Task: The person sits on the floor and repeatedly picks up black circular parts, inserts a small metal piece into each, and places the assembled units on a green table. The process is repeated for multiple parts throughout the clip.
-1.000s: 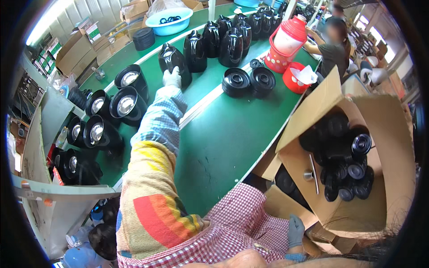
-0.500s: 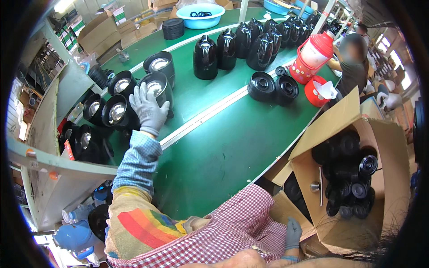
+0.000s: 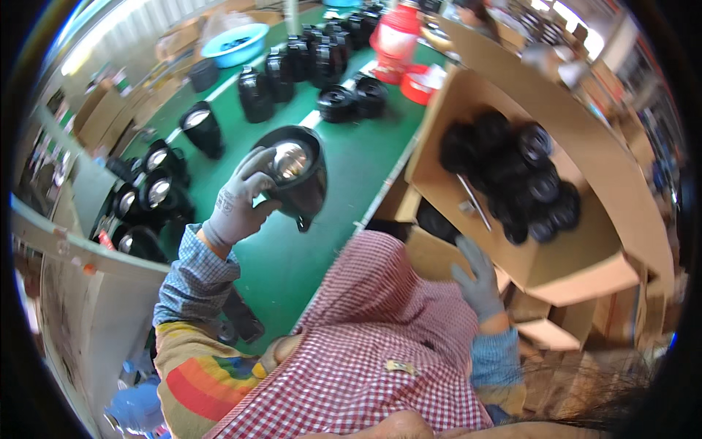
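Observation:
My left hand (image 3: 240, 199) grips a black jug (image 3: 311, 192) by its wide rim, thumb against the side and fingers at the opening. The jug is raised above the green table (image 3: 351, 164). Its wide end is turned up, showing a shiny silver liner, and a small spout-like tip points down. My right hand (image 3: 479, 282), in a grey glove and slightly blurred, has its fingers apart and holds nothing. It is beside a large open cardboard box (image 3: 578, 219) with several round black lids (image 3: 545, 186) inside.
Similar black jugs (image 3: 159, 190) stand wide end up at the left. Spouted jugs (image 3: 256, 95) line the far side near black rings (image 3: 336, 104). A red-and-white flask (image 3: 395, 44), a red bowl (image 3: 418, 84) and a blue basin (image 3: 235, 45) stand farther back. A person (image 3: 475, 14) is beyond the box.
My left hand has taken a black jug from the left group and brought it nearer. My right hand has risen toward the box with fingers spread. The view has swung right.

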The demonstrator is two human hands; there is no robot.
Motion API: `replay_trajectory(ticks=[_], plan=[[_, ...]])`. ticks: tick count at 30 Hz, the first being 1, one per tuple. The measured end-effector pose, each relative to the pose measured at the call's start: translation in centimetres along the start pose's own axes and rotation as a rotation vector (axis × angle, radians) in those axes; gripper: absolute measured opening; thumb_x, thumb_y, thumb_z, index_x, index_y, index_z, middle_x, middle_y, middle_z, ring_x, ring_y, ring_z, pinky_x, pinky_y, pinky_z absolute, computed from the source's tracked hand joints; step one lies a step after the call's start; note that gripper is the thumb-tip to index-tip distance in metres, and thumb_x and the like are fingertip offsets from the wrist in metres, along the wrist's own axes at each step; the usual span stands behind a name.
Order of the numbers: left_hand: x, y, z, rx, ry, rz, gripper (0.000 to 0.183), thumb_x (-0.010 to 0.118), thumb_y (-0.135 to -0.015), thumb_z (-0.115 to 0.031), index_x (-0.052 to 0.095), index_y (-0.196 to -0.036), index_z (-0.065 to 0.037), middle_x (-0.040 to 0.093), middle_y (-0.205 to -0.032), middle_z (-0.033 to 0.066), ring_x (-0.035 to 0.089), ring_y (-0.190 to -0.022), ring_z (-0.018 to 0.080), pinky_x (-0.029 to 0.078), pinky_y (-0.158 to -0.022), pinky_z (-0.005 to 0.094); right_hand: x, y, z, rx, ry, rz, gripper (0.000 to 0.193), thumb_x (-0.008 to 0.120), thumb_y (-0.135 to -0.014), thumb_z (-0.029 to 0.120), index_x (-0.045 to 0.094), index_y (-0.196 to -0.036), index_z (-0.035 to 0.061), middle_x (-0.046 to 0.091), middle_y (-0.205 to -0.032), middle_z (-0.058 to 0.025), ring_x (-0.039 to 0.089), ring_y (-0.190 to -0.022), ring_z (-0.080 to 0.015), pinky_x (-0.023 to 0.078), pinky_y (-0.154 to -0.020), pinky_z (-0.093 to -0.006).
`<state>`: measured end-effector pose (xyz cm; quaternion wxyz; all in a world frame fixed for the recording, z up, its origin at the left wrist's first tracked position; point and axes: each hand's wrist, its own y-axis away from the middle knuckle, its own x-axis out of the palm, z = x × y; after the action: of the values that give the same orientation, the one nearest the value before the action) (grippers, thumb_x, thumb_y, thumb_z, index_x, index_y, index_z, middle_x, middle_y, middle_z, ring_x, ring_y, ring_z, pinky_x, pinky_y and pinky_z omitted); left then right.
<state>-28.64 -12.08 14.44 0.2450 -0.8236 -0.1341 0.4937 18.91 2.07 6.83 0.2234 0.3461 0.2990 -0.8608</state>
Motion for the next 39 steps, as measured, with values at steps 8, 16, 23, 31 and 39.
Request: replay_trajectory(ticks=[8, 16, 23, 31, 39], plan=[[14.5, -5.6, -10.7, 0.480, 0.887, 0.643, 0.035, 0.086, -0.065, 0.003, 0.066, -0.092, -0.007, 0.033, -0.159, 0.0244, 0.040, -0.143, 0.0442, 0.040, -0.114, 0.0446, -6.1, 1.8, 3.4, -0.352, 0.076, 0.018, 0.068, 0.086, -0.072, 0.027, 0.060, -0.134, 0.0145, 0.054, -0.143, -0.0152, 0.047, -0.136, -0.0382, 0.041, -0.111, -0.0495], [27.0, -3.0, -11.4, 0.253, 1.281, 0.976, 0.032, 0.080, -0.063, 0.012, 0.067, -0.087, -0.005, 0.024, -0.165, 0.0203, 0.037, -0.146, 0.0338, 0.040, -0.112, 0.0446, -2.9, 12.0, 1.8, -0.264, -0.035, -0.022, 0.037, 0.086, -0.076, 0.022, 0.072, -0.108, 0.0118, 0.068, -0.107, -0.0091, 0.062, -0.114, -0.0351, 0.049, -0.099, -0.0481], [27.4, -3.3, -13.6, 0.294, 1.431, 0.995, 0.034, 0.064, -0.057, 0.019, 0.066, -0.083, -0.002, 0.028, -0.163, 0.0194, 0.038, -0.145, 0.0348, 0.037, -0.114, 0.0438, -2.8, 12.8, -0.2, -0.228, -0.072, -0.065, 0.038, 0.088, -0.063, 0.019, 0.071, -0.095, 0.0102, 0.068, -0.101, -0.0082, 0.063, -0.104, -0.0311, 0.050, -0.094, -0.0444], [27.9, -2.5, -12.4, -0.131, 1.299, 0.965, 0.063, 0.052, -0.078, 0.012, 0.056, -0.139, -0.003, 0.044, -0.154, 0.0177, 0.045, -0.140, 0.0331, 0.031, -0.121, 0.0386, -1.2, 10.2, 4.9, -0.106, -0.120, -0.007, 0.023, 0.082, -0.077, 0.022, 0.064, -0.074, 0.0080, 0.063, -0.071, -0.0069, 0.064, -0.069, -0.0272, 0.050, -0.064, -0.0398], [29.3, -2.6, -14.9, -0.188, 0.871, 1.009, 0.046, 0.051, -0.097, -0.006, 0.051, -0.142, 0.002, 0.051, -0.147, 0.0188, 0.049, -0.136, 0.0307, 0.036, -0.117, 0.0357, 4.2, 9.5, 5.4, 0.292, -0.025, 0.048, 0.026, 0.071, -0.088, 0.033, 0.066, -0.086, 0.0075, 0.068, -0.088, -0.0151, 0.067, -0.079, -0.0332, 0.052, -0.067, -0.0446]])
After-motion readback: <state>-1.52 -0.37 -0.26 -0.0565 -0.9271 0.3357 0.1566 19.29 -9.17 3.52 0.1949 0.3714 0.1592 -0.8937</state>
